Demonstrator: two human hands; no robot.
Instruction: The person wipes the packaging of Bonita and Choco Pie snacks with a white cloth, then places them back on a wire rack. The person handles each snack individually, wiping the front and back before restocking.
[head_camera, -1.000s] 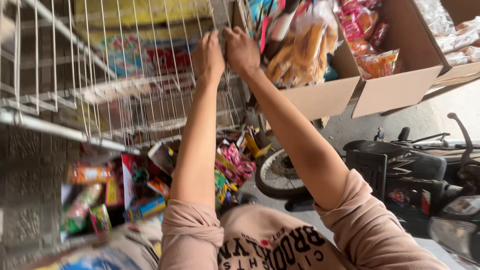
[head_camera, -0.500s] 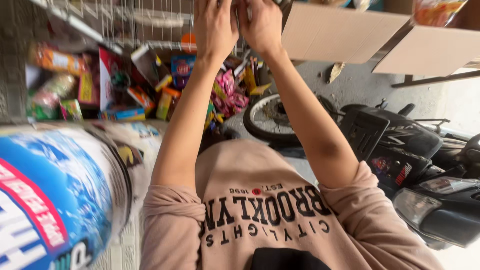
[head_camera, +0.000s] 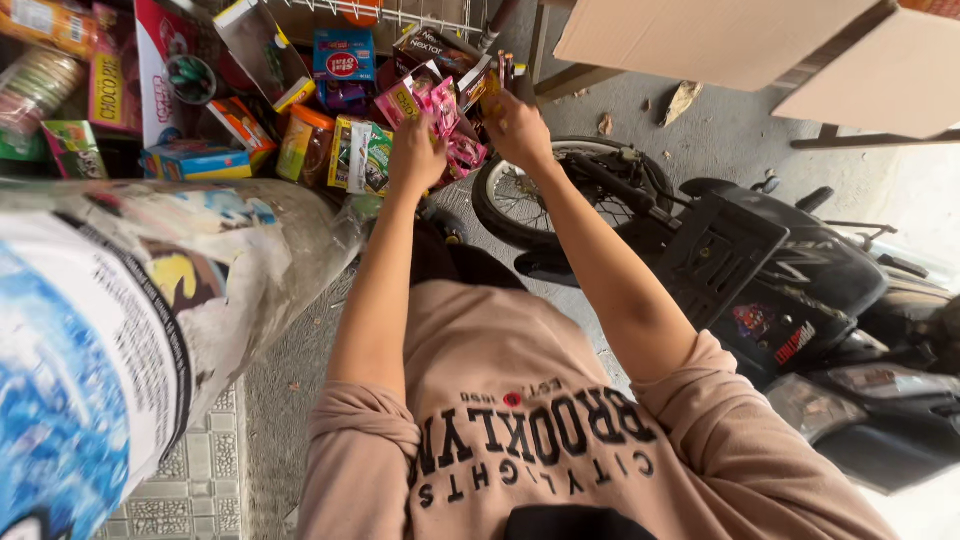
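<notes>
Two bare hands reach into a hanging cluster of glossy snack packets beside a black motorbike.

The left hand (head_camera: 415, 155) is curled around pink, crinkly foil packets (head_camera: 445, 125), its fingers closed on their lower edges. The right hand (head_camera: 515, 125) grips what looks like a small brown-and-yellow sachet (head_camera: 485, 85), though the fingers are partly hidden, so the hold is hard to read exactly. Both packets hang just left of the motorbike's spoked front wheel (head_camera: 520, 195), above grey concrete floor. Further left of the wheel, flat cardboard snack boxes (head_camera: 355, 150) in orange, green and blue stand packed together. A white wire rack (head_camera: 400, 15) runs above them. A plain brown carton (head_camera: 720, 40) juts over the motorbike (head_camera: 790, 270).
</notes>
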